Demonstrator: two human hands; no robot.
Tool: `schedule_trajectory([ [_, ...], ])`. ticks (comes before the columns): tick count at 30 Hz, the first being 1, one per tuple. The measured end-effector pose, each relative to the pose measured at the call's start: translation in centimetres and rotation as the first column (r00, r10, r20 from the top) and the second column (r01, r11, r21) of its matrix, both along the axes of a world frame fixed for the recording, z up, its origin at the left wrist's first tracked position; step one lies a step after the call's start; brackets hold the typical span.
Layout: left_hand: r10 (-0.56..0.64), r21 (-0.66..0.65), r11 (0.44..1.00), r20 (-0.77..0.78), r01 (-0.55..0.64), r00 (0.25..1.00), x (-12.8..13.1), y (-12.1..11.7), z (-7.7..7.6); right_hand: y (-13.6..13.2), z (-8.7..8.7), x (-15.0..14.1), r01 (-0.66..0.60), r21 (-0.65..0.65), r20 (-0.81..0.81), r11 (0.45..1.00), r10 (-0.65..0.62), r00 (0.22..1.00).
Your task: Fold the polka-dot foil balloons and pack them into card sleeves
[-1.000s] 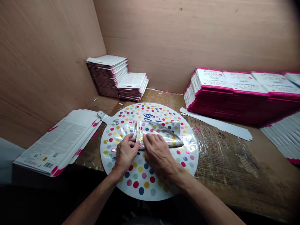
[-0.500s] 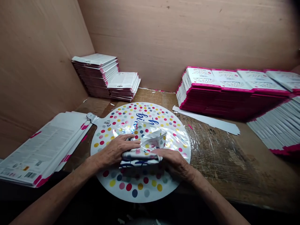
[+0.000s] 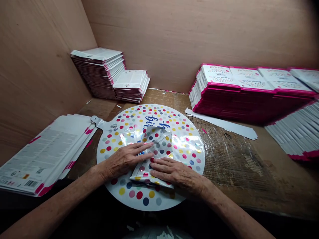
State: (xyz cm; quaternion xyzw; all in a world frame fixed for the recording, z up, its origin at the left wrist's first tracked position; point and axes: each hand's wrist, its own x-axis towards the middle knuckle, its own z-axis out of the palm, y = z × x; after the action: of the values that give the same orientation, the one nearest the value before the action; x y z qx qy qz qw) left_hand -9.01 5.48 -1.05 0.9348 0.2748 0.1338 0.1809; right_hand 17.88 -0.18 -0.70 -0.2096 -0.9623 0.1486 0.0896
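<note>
A flat round foil balloon (image 3: 124, 132) with coloured dots and blue lettering lies in front of me, its tail pointing left. On top of it rests a folded foil balloon (image 3: 161, 146) with the same dots, creased into a small packet. My left hand (image 3: 124, 159) lies flat on the packet's left side, fingers stretched toward its middle. My right hand (image 3: 174, 172) presses flat on its lower right part, fingers extended. Neither hand grips anything. The fingers cover part of the packet.
Printed flat sleeves (image 3: 37, 152) lie at the left. A stack of folded packets (image 3: 99, 73) stands in the back left corner beside a lower stack (image 3: 131, 84). Pink-edged packs (image 3: 224, 93) line the back right, with more packs (image 3: 296, 129) at far right. A white strip (image 3: 221, 124) lies before them.
The raised foil flap has come down and the packet lies flatter. My right hand has gone from gripping its edge to lying flat on it. The view has shifted slightly.
</note>
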Motion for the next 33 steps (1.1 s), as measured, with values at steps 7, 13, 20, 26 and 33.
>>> schedule_trajectory([
  [7,-0.009,-0.082,0.997,0.022,0.011,1.000,-0.5,0.1,1.0,0.9,-0.3,0.8,0.225,-0.174,-0.211,0.959,-0.260,0.942],
  [13,0.646,-0.335,0.743,0.133,-0.580,0.751,2.1,-0.4,0.5,5.5,-0.6,-2.2,0.798,-0.370,-0.172,0.476,-0.879,0.445],
  [20,0.861,0.021,0.495,-0.147,-0.869,0.487,5.6,0.6,0.1,7.5,0.4,-4.6,0.948,-0.061,0.148,0.312,-0.937,0.317],
  [26,0.816,0.132,0.576,-0.140,-0.806,0.561,5.8,0.8,-0.6,9.7,2.7,-6.5,0.829,0.259,0.158,0.495,-0.869,0.469],
  [33,0.851,-0.062,0.523,0.078,-0.850,0.518,4.3,0.2,0.3,11.5,4.5,-5.1,0.621,-0.002,0.283,0.783,-0.596,0.752],
])
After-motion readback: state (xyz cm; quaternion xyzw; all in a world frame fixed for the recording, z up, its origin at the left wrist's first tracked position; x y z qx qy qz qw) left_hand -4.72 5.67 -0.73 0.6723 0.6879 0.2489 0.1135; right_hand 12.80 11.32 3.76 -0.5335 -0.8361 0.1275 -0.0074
